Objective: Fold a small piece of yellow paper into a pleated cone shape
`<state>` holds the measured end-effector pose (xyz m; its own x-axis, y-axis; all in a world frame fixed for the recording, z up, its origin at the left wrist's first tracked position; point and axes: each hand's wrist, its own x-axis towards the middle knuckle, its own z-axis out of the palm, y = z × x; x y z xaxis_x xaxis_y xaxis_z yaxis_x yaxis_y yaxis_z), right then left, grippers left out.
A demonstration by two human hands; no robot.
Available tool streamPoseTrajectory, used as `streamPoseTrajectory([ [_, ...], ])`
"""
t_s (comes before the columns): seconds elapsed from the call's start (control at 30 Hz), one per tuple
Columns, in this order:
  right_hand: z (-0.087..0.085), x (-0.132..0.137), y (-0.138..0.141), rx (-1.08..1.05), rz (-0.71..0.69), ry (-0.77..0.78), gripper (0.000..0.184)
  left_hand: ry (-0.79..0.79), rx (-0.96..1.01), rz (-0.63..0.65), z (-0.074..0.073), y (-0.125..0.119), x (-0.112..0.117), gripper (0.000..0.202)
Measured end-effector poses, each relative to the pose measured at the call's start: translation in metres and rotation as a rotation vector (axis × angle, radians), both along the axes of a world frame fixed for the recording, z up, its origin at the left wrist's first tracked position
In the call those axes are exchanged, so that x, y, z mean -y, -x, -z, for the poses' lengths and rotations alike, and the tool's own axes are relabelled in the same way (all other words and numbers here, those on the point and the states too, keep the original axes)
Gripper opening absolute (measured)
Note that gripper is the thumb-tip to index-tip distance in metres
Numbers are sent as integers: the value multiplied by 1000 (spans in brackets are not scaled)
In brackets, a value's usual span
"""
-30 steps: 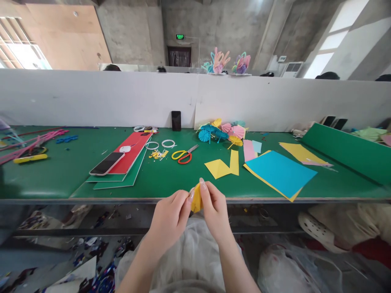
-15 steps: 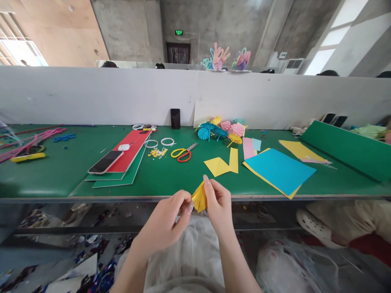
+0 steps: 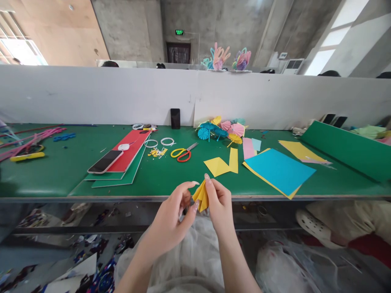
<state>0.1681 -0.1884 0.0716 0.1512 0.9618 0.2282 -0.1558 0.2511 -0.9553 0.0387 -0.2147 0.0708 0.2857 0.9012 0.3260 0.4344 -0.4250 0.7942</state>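
Note:
A small folded yellow paper piece [image 3: 200, 197] is held just in front of the green table's [image 3: 61, 175] near edge. My right hand [image 3: 220, 205] pinches it from the right, thumb and fingers closed on its folds. My left hand [image 3: 174, 217] touches its left side with the thumb tip, the forefinger lifted above it. On the table beyond lie yellow paper offcuts [image 3: 222, 164], a blue sheet on a yellow one [image 3: 279, 170] and yellow-and-red scissors [image 3: 182, 153].
A heap of small paper umbrellas [image 3: 222, 129] lies by the white partition. A phone [image 3: 105, 161] rests on red and green sheets [image 3: 130, 158] at left. Tape rings [image 3: 159, 142], pink pipe cleaners [image 3: 30, 140], a tilted green board [image 3: 348, 150] and another person's shoe [image 3: 314, 228] are also around.
My left forefinger has lifted off the yellow piece and the folded paper has tilted and fanned out slightly. The hands have drifted a little to the right.

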Motion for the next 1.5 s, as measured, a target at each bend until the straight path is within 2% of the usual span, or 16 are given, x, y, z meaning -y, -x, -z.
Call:
streamPoseTrajectory([
  [0.2,0,3,0,17,-41,5,43,-135,-8,-43,1,-6,0,47],
  [0.37,1,3,-4,25,-113,22,35,-263,-60,9,2,-7,-5,49],
  [0.5,2,5,-8,12,-229,59,33,-310,-78,27,5,-3,-8,51],
  [0.6,2,7,-10,11,-262,85,33,-293,-55,35,6,-2,-9,48],
  [0.83,0,8,-9,16,-189,52,35,-240,78,47,2,-5,-6,43],
  [0.97,0,8,-10,-11,-220,58,34,-183,140,25,1,-6,-5,37],
  [1.33,-3,12,-9,-63,-280,95,37,-255,85,-67,9,-9,-7,38],
  [1.5,-2,11,-7,42,-164,50,37,-220,87,-43,9,-9,-8,38],
])
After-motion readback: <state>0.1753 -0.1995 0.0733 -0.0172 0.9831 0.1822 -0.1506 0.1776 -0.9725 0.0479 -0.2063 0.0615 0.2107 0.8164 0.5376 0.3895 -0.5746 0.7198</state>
